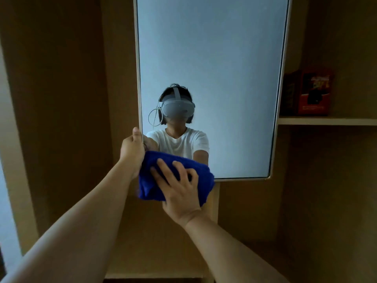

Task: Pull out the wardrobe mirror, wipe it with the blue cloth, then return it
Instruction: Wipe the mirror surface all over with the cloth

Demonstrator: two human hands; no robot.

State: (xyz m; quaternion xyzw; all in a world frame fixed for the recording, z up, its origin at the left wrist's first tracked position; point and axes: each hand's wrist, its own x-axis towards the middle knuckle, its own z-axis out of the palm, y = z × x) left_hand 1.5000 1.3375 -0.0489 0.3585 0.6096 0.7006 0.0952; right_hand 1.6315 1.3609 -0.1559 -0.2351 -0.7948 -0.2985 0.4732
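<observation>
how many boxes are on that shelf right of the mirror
2: a red box and a darker box touching its left side, both on the shelf. More may sit behind the mirror.

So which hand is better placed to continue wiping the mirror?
The right hand. It already presses the blue cloth against the mirror at its bottom. The left hand grips the mirror's left edge, probably steadying it.

The blue cloth point(175, 176) hides the mirror point(212, 78)'s lower left corner.
</observation>
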